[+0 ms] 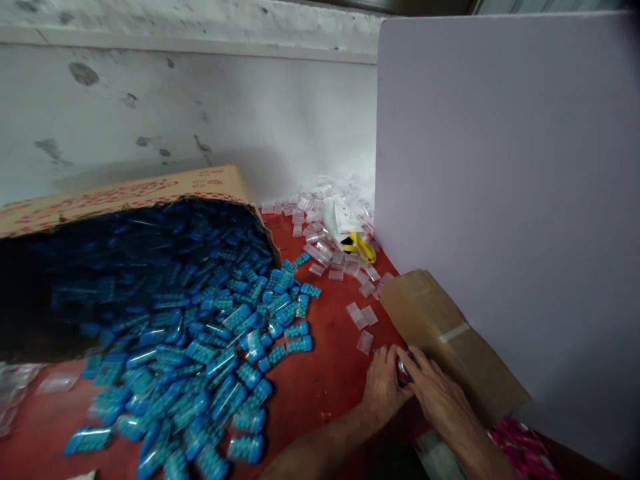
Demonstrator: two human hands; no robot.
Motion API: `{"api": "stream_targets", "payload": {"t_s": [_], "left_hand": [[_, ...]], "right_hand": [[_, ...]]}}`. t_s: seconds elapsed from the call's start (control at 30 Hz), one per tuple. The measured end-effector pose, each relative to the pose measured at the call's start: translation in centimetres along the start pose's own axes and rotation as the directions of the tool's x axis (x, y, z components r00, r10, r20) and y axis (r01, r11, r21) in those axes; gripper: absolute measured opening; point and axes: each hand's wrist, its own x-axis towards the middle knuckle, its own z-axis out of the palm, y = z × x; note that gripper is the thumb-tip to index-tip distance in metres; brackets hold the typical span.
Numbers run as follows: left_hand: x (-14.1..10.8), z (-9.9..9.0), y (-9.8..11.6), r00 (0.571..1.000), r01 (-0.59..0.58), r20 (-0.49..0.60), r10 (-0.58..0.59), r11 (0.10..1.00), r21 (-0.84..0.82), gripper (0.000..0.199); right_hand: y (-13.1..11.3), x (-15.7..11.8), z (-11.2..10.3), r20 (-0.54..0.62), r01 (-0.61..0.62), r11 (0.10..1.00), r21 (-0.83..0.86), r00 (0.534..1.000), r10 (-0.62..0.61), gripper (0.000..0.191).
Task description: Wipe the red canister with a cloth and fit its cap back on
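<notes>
Near the table's front right, my left hand [384, 381] and my right hand [434, 379] meet with curled fingers. Between them shows a small roundish thing [403, 371], dark with a shiny rim and a bit of red. My fingers cover most of it, so its kind cannot be made out. Just beyond the hands lies a small clear plastic piece [365, 343]. A brown paper stack [450, 333] with a pale band sits right beside my right hand. To the left spreads a heap of small clear packs [220, 363] with blue ends and teal, bead-like contents.
A cardboard box [240, 183] on its side spills the blue packs over the red table [325, 373]. More clear pieces [320, 250] lie at the back around a white packet [340, 217] with a yellow strap [364, 248]. A pale panel [500, 167] stands upright along the right.
</notes>
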Motion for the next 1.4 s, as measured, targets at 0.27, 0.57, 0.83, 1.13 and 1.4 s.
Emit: {"api": "stream_targets", "payload": {"t_s": [0.27,0.57,0.83,1.13,1.4], "left_hand": [[0.8,0.5,0.3,0.998,-0.002,-0.065,0.006,0.998,0.066,0.051],[1.4,0.5,0.2,0.996,-0.035,-0.077,0.04,0.997,0.068,0.049],[2.5,0.8,-0.2,0.996,-0.048,-0.072,0.05,0.998,0.028,0.048],[3.1,0.2,0.3,0.999,0.001,-0.049,0.001,0.999,0.045,0.053],[3.9,-1.2,-0.5,0.996,-0.059,0.069,0.056,0.998,0.039,0.099]], "right_hand": [[0.3,1.3,-0.1,-0.065,-0.17,0.984,-0.05,0.984,0.167,0.035],[1.3,1.6,0.8,-0.047,-0.049,0.999,0.008,0.998,0.049,0.033],[0.1,2.7,0.2,-0.121,-0.268,0.962,-0.045,0.958,0.261,0.033],[-1.6,2.4,-1.6,-0.105,-0.379,0.919,-0.106,0.924,0.369,0.048],[-5.8,-4.5,0.1,-0.257,-0.213,0.913,0.348,0.915,0.311,0.025]]}}
